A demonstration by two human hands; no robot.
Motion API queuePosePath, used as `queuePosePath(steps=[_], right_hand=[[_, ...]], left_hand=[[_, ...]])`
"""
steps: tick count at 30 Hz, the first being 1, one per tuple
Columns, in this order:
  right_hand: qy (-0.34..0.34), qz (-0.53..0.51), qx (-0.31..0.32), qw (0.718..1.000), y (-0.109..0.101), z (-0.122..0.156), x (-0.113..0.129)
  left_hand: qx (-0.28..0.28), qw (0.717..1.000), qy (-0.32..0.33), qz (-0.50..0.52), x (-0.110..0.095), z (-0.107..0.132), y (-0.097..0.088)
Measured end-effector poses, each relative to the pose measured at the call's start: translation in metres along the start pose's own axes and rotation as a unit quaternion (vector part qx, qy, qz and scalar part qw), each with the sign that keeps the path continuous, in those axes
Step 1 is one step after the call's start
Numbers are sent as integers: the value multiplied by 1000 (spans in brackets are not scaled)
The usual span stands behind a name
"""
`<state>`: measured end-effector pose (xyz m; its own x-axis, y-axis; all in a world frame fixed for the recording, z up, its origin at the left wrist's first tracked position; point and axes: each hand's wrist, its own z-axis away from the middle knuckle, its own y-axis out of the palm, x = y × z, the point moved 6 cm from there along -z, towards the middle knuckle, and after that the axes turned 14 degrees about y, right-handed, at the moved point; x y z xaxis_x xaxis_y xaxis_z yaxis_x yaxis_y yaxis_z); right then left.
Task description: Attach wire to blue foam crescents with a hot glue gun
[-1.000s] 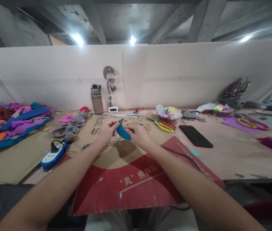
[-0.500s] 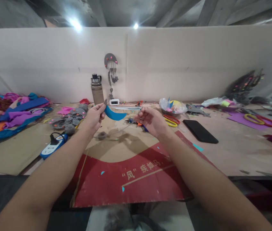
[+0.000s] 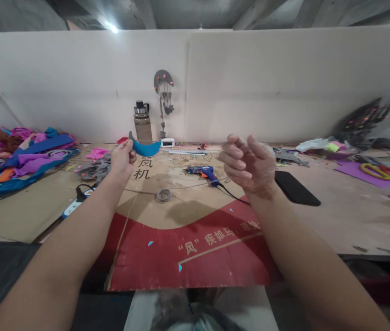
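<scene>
A blue felt crescent [image 3: 146,149] with a grey tip hangs in the air, pinched at its left end between the thumb and fingers of my left hand [image 3: 123,158]. My right hand [image 3: 248,163] is raised at the right, blurred a little, its fingers loosely curled and apart, with nothing visible in them. Below and between the hands, a blue glue gun [image 3: 203,173] lies on the cardboard sheet [image 3: 195,216], its black cable running behind my right wrist. A small coil of grey cord [image 3: 163,195] lies nearer to me, with thin strands stretching to both sides.
A bottle [image 3: 143,124] stands by the wall, near a hanging grey crescent ornament [image 3: 163,82]. Felt scraps [image 3: 32,151] are heaped at the left, beside a power strip [image 3: 74,207]. A black phone [image 3: 296,187] and scissors [image 3: 384,172] lie at the right.
My left hand has moved left and slightly down with the crescent. The right hand has drawn right and its fingers have spread, uncovering the glue gun. The view has shifted a little.
</scene>
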<state>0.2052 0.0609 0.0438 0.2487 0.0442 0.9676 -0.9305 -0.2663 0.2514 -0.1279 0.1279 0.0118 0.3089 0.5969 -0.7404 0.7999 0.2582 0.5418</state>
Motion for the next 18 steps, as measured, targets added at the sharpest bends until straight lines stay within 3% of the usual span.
queuePosePath(steps=[4,6,8,10,12,14,16,18], right_hand=[[-30,37,-98,994,-23,8,12],[-15,49,-90,995,-26,7,11],[23,76,-7,997,-13,1,2],[77,145,131,978,12,-2,-16],[128,252,236,930,34,-2,-39],[158,391,248,872,43,-4,-60],[158,494,224,825,45,-7,-72],[119,562,188,796,47,-12,-77]], left_hand=[[-41,999,18,11,-15,-9,-7],[-64,997,28,36,-20,-13,-11],[-52,997,32,37,-21,-15,-10],[-6,999,39,-2,-17,-12,-3],[76,990,71,-94,-14,-3,10],[110,980,86,-140,-9,12,22],[181,921,174,-299,-12,34,39],[250,845,265,-390,-16,60,58]])
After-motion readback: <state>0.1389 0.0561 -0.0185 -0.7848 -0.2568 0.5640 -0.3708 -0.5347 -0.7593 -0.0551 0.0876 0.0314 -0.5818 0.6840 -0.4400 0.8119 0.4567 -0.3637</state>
